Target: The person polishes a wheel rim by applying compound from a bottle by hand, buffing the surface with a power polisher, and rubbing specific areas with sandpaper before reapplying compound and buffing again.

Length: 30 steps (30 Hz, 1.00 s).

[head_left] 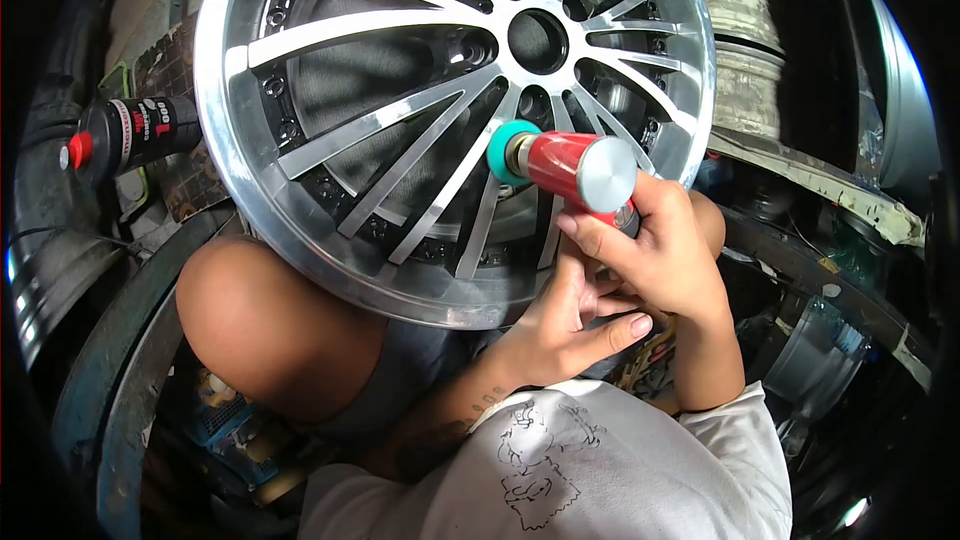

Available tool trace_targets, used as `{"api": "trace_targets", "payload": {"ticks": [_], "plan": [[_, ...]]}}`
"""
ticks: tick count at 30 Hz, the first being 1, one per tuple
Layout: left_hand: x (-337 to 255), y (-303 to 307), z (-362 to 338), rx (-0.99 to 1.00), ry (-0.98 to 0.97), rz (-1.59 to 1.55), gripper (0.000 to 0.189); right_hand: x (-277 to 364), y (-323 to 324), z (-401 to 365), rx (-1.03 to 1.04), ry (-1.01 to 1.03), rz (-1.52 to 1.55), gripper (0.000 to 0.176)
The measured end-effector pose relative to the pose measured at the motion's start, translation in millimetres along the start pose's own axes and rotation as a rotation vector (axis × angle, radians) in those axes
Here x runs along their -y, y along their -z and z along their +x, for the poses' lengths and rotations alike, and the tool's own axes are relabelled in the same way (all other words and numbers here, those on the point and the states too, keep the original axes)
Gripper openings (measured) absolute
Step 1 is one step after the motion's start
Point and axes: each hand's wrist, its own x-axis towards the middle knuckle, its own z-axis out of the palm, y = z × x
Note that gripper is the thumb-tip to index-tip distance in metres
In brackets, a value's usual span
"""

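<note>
A red mini polisher (560,162) with a silver rear cap is in my right hand (665,250), whose fingers wrap round its grip with the thumb along the side. My left hand (575,325) is closed just below, its fingers curled up against the tool's underside and its thumb sticking out. Much of the grip is hidden by both hands. The polisher's round green pad (507,152) rests against the spokes of a shiny multi-spoke alloy wheel (330,285), below its centre hole. The wheel leans over my lap, face up towards me.
A black bottle (135,135) with a red cap lies on its side left of the wheel. Pale, worn wheels (740,90) are stacked at the right, behind a chipped ledge (810,175). A blue machine (225,430) sits low at the left, near a curved metal edge (120,390).
</note>
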Motion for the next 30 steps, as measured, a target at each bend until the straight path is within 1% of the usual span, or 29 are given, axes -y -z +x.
{"api": "trace_targets", "payload": {"ticks": [2,3,7,9,10,11,12,13,14,15,16,17,18,20,21,22,24,25,26,28,30], "plan": [[-4,0,6,0.003,-0.024,0.010,0.110,6,9,5,0.071,-0.089,0.026,0.032],[-7,-1,10,0.006,-0.035,0.015,0.111,7,10,9,0.020,-0.086,0.006,0.030],[-9,0,16,0.031,-0.032,0.007,0.113,11,14,16,0.047,-0.085,0.017,0.034],[-6,-2,9,0.045,-0.028,0.061,0.115,7,14,11,0.101,-0.056,0.018,0.036],[1,-3,2,0.049,-0.070,0.080,0.115,4,15,8,0.126,-0.037,0.017,0.037],[-1,-2,-2,0.079,-0.038,0.134,0.114,-3,13,6,0.131,0.101,-0.054,0.038],[-3,-1,-4,0.108,-0.003,0.184,0.113,10,18,3,0.220,-0.007,-0.136,0.034],[3,2,-4,0.121,-0.016,0.160,0.111,3,15,4,0.159,0.046,-0.086,0.034],[4,2,-2,0.080,-0.043,0.142,0.109,-4,12,6,0.101,0.099,-0.037,0.035],[-4,1,5,0.064,-0.004,0.064,0.110,2,12,8,0.087,-0.030,0.022,0.033],[-12,1,10,0.051,0.032,-0.011,0.110,-4,11,11,0.045,0.003,-0.019,0.032],[-13,4,9,0.046,0.056,0.054,0.111,-5,8,10,0.036,0.019,0.005,0.031],[-9,8,3,0.064,0.046,0.197,0.110,-4,5,9,0.027,0.040,0.029,0.031],[5,12,-16,0.098,0.023,0.483,0.110,-6,8,-3,0.155,0.064,-0.088,0.037],[9,3,-17,0.052,-0.055,0.419,0.108,-6,11,-8,0.212,0.073,-0.163,0.040],[8,3,-16,0.048,-0.029,0.377,0.108,-4,10,-9,0.224,0.057,-0.151,0.041],[3,2,-13,0.037,0.034,0.286,0.108,-11,7,-5,0.107,0.094,-0.099,0.033],[-2,3,-6,0.033,0.058,0.220,0.110,-15,7,1,0.046,0.106,-0.114,0.034],[-7,4,2,0.027,0.082,0.155,0.114,-8,6,5,0.024,0.018,-0.019,0.033],[-12,7,12,0.021,0.073,0.136,0.112,-8,5,13,-0.038,0.034,0.049,0.032],[-16,7,13,0.042,0.102,0.164,0.111,-7,7,12,-0.037,0.014,0.029,0.032]]}}
